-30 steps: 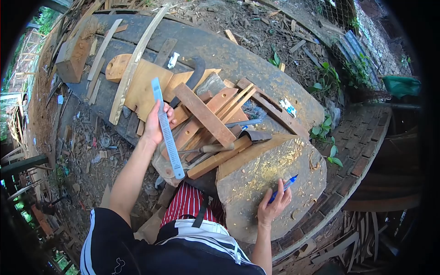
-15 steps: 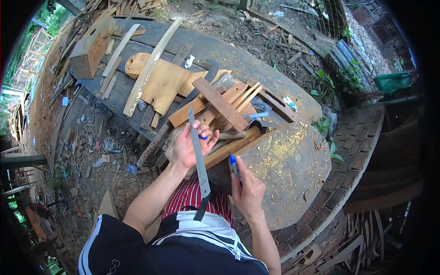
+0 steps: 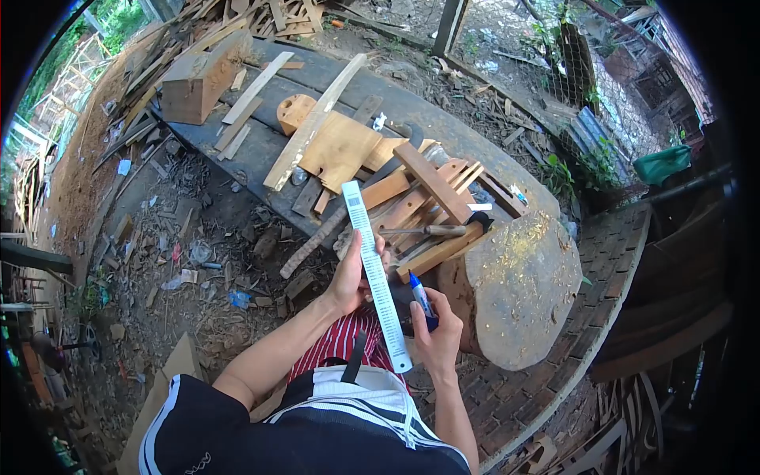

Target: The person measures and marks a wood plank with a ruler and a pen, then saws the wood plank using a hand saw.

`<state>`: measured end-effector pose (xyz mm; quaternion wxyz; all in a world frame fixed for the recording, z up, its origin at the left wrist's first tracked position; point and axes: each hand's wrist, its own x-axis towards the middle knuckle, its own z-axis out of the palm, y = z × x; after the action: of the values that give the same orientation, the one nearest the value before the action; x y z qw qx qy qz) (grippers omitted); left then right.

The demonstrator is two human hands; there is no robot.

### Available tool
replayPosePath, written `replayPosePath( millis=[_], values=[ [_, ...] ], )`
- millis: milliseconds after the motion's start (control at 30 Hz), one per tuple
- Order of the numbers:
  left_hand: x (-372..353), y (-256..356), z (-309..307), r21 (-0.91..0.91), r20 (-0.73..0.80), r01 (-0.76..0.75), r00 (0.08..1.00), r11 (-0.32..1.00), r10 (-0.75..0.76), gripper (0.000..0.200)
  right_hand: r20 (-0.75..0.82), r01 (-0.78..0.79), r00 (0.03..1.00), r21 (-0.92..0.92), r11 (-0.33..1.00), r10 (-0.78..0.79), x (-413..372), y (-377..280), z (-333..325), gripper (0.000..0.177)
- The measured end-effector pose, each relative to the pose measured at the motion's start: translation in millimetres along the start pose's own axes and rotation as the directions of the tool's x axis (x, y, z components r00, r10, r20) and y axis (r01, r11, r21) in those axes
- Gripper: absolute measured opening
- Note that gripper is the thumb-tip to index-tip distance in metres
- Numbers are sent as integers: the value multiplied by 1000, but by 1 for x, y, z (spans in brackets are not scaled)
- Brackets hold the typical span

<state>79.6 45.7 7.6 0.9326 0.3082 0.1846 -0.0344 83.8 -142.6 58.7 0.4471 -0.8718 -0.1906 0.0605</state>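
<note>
My left hand (image 3: 348,273) is closed around a steel ruler (image 3: 376,277), thumb on its front face. The ruler slants from upper left to lower right over my lap, its face of fine printed lines and a barcode turned up. In my right hand (image 3: 438,332) is a blue marker (image 3: 422,299), pointing up and close to the ruler's right side without touching it. Beyond both hands lies a pile of wooden pieces, among them a brown bar (image 3: 431,182) laid across the top and a tool with a wooden handle (image 3: 445,230).
A round stump (image 3: 522,293) sprinkled with shavings stands at right. Across the dark workbench (image 3: 229,162) lie a flat board (image 3: 340,150), a long pale strip (image 3: 317,119) and a big wood block (image 3: 198,83). Scraps cover the ground at left; a curved brick edge (image 3: 586,348) runs along the right.
The ruler has turned its printed face up and shifted right, and my left hand now grips it more fully. The marker has tilted in my right hand. The view has swung left.
</note>
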Motion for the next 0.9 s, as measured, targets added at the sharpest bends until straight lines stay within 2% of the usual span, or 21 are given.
replayPosePath(
  millis=[33,67,100,133,200,233,333,367,400,467,500,533,567,600,667,733,800,867,900],
  values=[
    [-8,0,0,77,-5,-30,1000,997,31,52,42,-166,986,236,957,161,-9,1,9,21],
    [-19,4,0,181,51,-56,998,982,48,54,126,-319,948,447,836,293,-15,-2,16,20],
    [-24,1,-3,224,32,-142,990,964,138,55,238,-456,888,560,692,393,-20,-7,21,21],
    [-29,0,-3,270,7,-223,973,937,230,56,206,-386,922,532,754,326,-21,-22,28,23],
    [-47,7,-8,247,-122,-197,965,949,232,55,224,-324,944,477,817,244,-26,-39,42,29],
    [-53,11,-13,301,-163,-230,944,925,287,54,231,-340,937,449,826,261,-28,-38,54,36],
    [-65,27,-26,393,-240,-281,888,875,393,52,286,-320,934,400,859,214,-21,-52,76,38],
    [-69,32,-29,332,-273,-298,877,895,394,52,241,-218,964,476,852,112,-17,-55,90,37],
    [-74,36,-30,268,-305,-313,870,911,388,52,248,-229,961,474,850,120,-18,-59,95,37],
    [-74,34,-48,301,-328,-289,863,909,383,53,473,-424,857,421,802,205,-13,-68,103,34],
    [-71,36,-54,387,-379,-273,824,881,422,53,441,-402,875,433,807,199,-12,-77,109,31],
    [-68,40,-60,469,-424,-248,779,848,462,52,426,-443,873,489,751,238,-11,-83,117,28],
    [-61,42,-64,616,-340,-382,660,689,670,50,387,-463,876,509,726,288,-10,-72,131,25],
    [-72,57,-68,458,-374,-315,780,831,501,42,349,-484,873,530,696,341,-7,-58,149,23],
    [-68,70,-95,209,-503,-244,803,947,318,33,279,-507,862,473,721,424,17,-54,171,22],
    [-67,77,-135,-2,-543,-239,816,971,200,24,247,-489,872,437,755,422,47,-28,205,19],
    [-70,96,-169,-100,-578,-133,815,986,52,23,149,-437,894,491,753,422,88,-23,239,16],
    [-70,118,-209,-103,-565,-105,824,989,29,21,33,-308,940,507,805,339,134,19,287,16],
    [-72,132,-230,-111,-514,-90,858,990,20,20,63,-395,909,450,801,412,157,31,303,20]
  ],
)
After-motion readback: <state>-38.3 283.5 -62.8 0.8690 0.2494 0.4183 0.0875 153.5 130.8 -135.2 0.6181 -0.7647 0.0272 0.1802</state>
